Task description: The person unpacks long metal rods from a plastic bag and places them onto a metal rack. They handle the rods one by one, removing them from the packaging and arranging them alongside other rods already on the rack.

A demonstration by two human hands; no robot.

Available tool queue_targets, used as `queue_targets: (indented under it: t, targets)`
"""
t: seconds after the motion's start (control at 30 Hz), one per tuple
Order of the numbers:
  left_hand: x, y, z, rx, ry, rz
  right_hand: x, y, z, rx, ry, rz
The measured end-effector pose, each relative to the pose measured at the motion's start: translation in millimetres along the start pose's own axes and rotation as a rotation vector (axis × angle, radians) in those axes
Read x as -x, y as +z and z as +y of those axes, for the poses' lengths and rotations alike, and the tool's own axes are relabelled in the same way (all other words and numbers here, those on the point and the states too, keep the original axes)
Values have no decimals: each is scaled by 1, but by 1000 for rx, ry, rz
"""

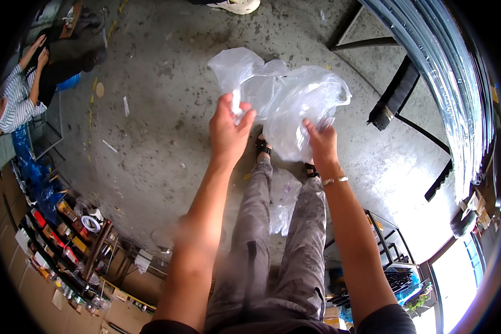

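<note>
Stained grey concrete floor (167, 83) spreads beneath you. Your left hand (228, 131) pinches one side of a clear plastic bag (303, 97), your right hand (324, 146) grips its near right edge; it billows past your fingertips, hiding some floor. More plastic (284, 203) shows between your legs (251, 217). Farther right are wrapped strips (437, 61); far left, a person (25, 92).

Plastic bag (306, 106) is showing clear-to-milky wht; trousers (250, 209) are showing mottled gry; flr (161, 128) is showing gry w/ dk spots & a yel. line (91, 119); co-worker's shirt (18, 97) is showing dk & wht stripes; L-side sheet (32, 172) is showing blu.
</note>
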State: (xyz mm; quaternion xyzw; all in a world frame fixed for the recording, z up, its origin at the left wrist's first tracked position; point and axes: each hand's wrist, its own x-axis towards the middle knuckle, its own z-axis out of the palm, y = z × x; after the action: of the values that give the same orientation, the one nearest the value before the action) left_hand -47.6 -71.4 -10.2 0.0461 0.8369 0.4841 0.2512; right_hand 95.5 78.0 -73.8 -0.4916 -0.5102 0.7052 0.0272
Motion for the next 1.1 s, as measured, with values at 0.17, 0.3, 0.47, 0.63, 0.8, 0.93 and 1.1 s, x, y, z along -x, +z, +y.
queue_targets:
  t: [0.17,0.3,0.47,0.63,0.8,0.93,1.1]
  targets:
    - [6,-15,-17,-163,-220,-44,44,-7,-5,431,-175,-57]
    - [8,2,-2,51,-311,-217,61,-3,-27,691,-238,-172]
    - [-4,2,-11,221,-333,-143,54,-21,-16,623,-311,-234]
    - [-8,-16,-15,645,-393,-35,36,-60,-5,283,-101,-183]
    - [3,-45,-35,837,-470,-144,18,-4,-14,-192,68,-273]
    - [1,-50,-48,728,-468,-226,-50,33,27,585,-402,-157]
    - [-11,-70,-53,586,-287,-479,-124,94,14,1348,-489,-553]
